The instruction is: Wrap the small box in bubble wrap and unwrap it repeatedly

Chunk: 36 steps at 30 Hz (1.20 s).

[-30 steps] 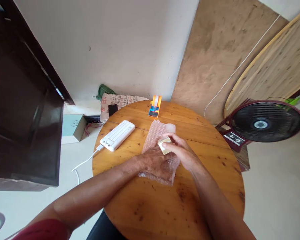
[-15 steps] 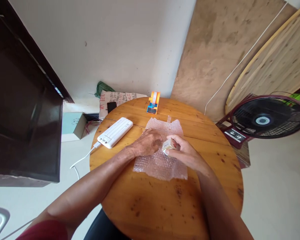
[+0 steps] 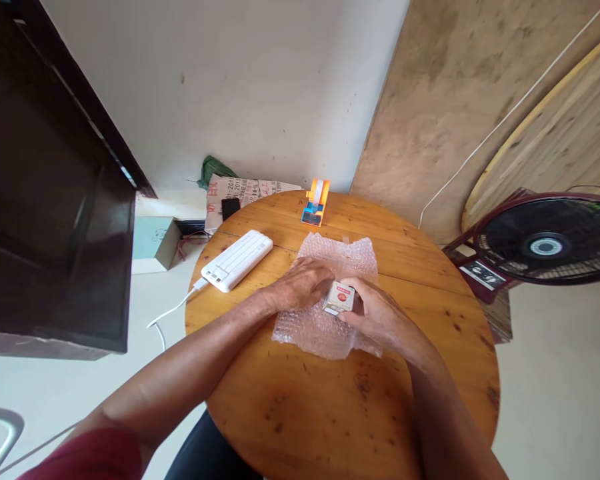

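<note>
A small white box (image 3: 341, 297) with a red round mark on top sits over a sheet of bubble wrap (image 3: 315, 333). My right hand (image 3: 380, 310) grips the box from its right side, thumb at the near edge and fingers at the far edge. On the left part of the wrap lies my left hand (image 3: 304, 285), palm down, its fingers loosely bent toward the box and holding nothing that I can see. Its fingertips are partly hidden. Bubble wrap lies spread on a round wooden table (image 3: 300, 413).
An orange and blue tape dispenser (image 3: 317, 202) stands at the table's far side. To the left lies a white power bank (image 3: 237, 260) with a white cable (image 3: 173, 309). A fan (image 3: 547, 243) stands at the right, and a dark cabinet (image 3: 55, 187) at the left.
My right hand has turned the box so its red-marked face now points up, and lowered it onto the wrap. My left hand stays on the wrap, fingers slightly flatter. The view has shifted slightly.
</note>
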Motion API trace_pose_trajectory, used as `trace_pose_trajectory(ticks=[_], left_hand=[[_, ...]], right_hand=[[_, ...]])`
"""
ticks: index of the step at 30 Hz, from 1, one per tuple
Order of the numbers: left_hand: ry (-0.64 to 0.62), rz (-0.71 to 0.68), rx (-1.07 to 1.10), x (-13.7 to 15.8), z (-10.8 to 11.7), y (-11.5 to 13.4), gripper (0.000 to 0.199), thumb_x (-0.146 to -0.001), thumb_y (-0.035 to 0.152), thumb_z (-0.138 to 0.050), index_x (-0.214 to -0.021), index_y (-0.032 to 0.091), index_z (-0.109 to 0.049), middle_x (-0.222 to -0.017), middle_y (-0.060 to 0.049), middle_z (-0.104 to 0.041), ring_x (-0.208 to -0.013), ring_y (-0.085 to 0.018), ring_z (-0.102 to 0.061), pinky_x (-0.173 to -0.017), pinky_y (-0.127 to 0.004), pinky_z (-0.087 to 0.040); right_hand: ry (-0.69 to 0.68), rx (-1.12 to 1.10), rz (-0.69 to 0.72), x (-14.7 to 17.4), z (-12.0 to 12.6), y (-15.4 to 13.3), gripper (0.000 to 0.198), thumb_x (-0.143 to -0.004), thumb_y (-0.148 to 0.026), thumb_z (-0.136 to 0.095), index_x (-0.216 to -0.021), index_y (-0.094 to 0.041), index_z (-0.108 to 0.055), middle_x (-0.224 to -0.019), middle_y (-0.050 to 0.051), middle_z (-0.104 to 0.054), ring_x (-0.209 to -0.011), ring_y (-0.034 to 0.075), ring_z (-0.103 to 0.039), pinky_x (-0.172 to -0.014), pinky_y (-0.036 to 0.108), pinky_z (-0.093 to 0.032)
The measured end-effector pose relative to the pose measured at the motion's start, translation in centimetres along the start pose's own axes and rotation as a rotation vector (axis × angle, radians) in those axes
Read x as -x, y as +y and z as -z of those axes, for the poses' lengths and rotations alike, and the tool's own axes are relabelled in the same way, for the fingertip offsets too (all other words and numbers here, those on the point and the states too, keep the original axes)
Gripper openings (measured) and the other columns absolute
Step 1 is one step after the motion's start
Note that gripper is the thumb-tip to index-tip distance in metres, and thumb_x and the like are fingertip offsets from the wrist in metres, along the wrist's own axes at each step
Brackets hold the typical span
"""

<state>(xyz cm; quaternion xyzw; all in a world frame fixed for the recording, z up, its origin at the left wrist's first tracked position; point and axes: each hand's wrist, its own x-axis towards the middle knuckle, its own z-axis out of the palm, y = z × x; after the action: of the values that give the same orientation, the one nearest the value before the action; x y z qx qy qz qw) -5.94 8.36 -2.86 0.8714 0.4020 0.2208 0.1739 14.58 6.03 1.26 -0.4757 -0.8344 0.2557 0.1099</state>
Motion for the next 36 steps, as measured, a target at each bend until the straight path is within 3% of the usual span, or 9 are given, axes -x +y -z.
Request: trace_pose_trajectory(ticks=[21,26,32,36], left_hand=[[0.014,0.001,0.057,-0.1,0.0,0.2,0.042,-0.074,0.008,-0.048,-0.114,0.019,-0.059,-0.118,-0.007,-0.062,-0.119,-0.024,-0.049,-0.107,-0.042,-0.034],[0.088,0.003,0.238,0.0,0.4,0.5,0.052,-0.064,0.003,-0.047,-0.112,0.02,-0.059,-0.119,-0.005,-0.062,-0.116,-0.022,-0.053,-0.104,-0.039,-0.04],[0.012,0.008,0.43,0.2,1.5,1.8,0.053,-0.065,0.006,-0.053,-0.115,0.02,-0.058,-0.118,-0.004,-0.064,-0.109,-0.022,-0.058,-0.097,-0.038,-0.046],[-0.027,0.011,0.441,0.2,1.7,2.3,0.048,-0.07,0.012,-0.057,-0.117,0.02,-0.058,-0.114,-0.003,-0.065,-0.101,-0.019,-0.061,-0.089,-0.032,-0.049]], right_hand=[[0.024,-0.041,0.042,0.1,-0.2,0.0,0.045,-0.075,-0.018,-0.057,-0.12,-0.025,-0.055,-0.114,0.004,-0.063,-0.098,0.022,-0.058,-0.082,0.032,-0.043],[0.007,-0.029,0.039,0.2,-0.2,0.0,0.045,-0.078,-0.019,-0.056,-0.122,-0.025,-0.054,-0.114,0.005,-0.063,-0.096,0.022,-0.059,-0.079,0.032,-0.044],[0.029,-0.019,0.005,0.0,-0.4,0.2,0.059,-0.075,-0.021,-0.06,-0.132,-0.026,-0.046,-0.128,0.007,-0.058,-0.11,0.026,-0.057,-0.089,0.037,-0.043],[0.003,-0.033,-0.057,0.1,-0.1,0.3,0.06,-0.074,-0.023,-0.063,-0.131,-0.025,-0.047,-0.121,0.007,-0.062,-0.103,0.025,-0.059,-0.088,0.038,-0.044]])
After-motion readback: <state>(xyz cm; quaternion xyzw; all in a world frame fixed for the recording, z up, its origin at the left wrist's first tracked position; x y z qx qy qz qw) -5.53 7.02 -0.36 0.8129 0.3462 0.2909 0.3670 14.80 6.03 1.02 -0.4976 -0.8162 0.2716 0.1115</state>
